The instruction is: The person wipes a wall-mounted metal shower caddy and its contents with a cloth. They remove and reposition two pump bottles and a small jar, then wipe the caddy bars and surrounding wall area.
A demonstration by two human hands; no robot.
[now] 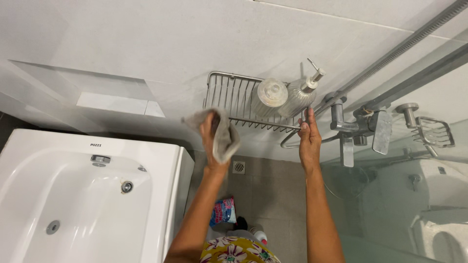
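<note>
My left hand (pixel 210 139) is raised and grips a grey cloth (pixel 222 134) just in front of the left half of a metal wire shelf basket (pixel 226 95) fixed to the white tiled wall. My right hand (pixel 309 139) holds the front rail of that basket at its right end. Inside the basket, on the right, stand a clear ribbed jar with a round lid (pixel 269 97) and a clear ribbed pump dispenser (pixel 300 95). The left part of the basket holds nothing.
A white bathtub (pixel 73 195) lies at lower left. A chrome shower mixer (pixel 358 129), riser rail (pixel 404 46) and small wire soap dish (pixel 434 131) are at right, behind a glass screen. On the grey floor are a drain (pixel 238 167), a colourful packet (pixel 223 212) and a bottle (pixel 260 236).
</note>
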